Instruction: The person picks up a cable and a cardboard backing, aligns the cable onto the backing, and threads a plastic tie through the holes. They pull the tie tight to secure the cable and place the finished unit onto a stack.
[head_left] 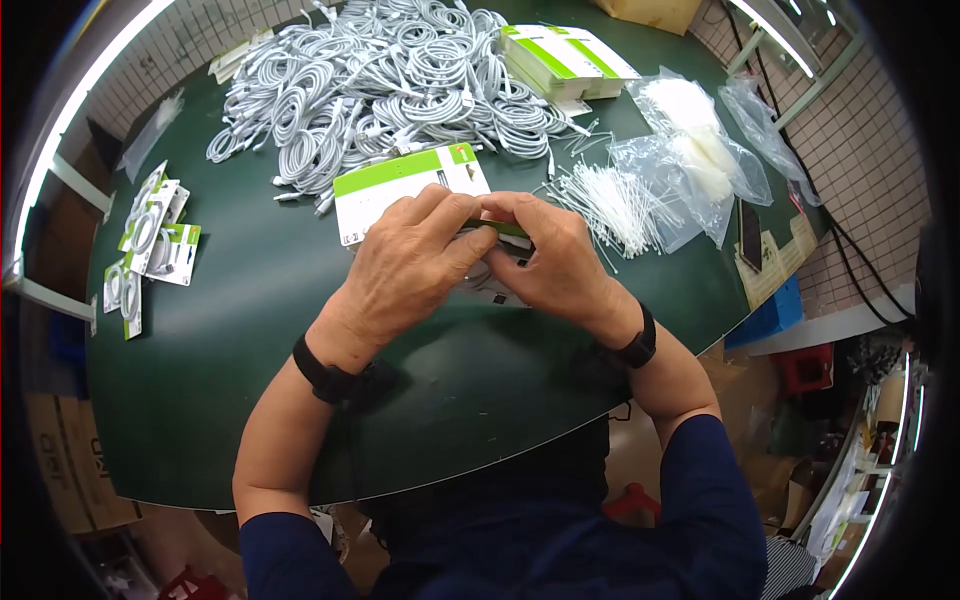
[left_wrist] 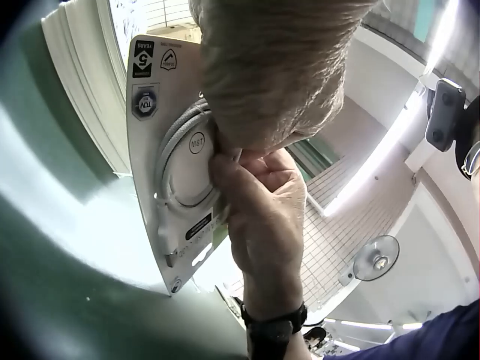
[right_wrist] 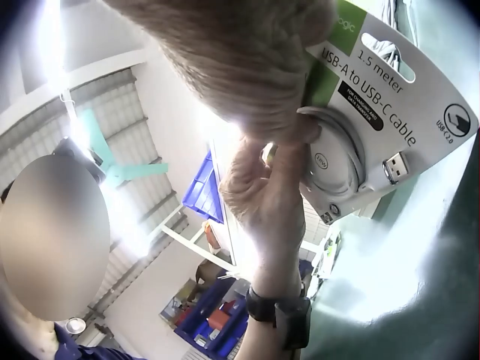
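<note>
And here it is, right between the two hands: a white-and-green printed cardboard cable card (right_wrist: 431, 109), held up just over the table in front of the person, tilted, with a pale grey coiled cable (right_wrist: 352, 142) on its face and a silver-tipped USB-A plug (right_wrist: 395, 166) showing beside the coil. The left hand (head_left: 405, 255) has its fingers curled in, pinching the card near the coil; over on the other side, the right hand (head_left: 553, 260) grips it too, fingers bent, thumb on the card. Just beyond the hands, a flat white card with a green band (head_left: 400, 190) lies on the dark green tabletop (head_left: 240, 400). Behind that, what a heap of grey coiled cables (head_left: 380, 80), with a stack of green-and-white cards (head_left: 560, 60) right beside it! Out to the person's right come a loose spread of thin white plastic ties (head_left: 620, 210), clear plastic bags (head_left: 690, 150) and a dark, flat phone-like object (head_left: 749, 238) near the table edge. Away to the left, a small overlapping pile of carded cables (head_left: 150, 235). Both wrists wear black bands.
</note>
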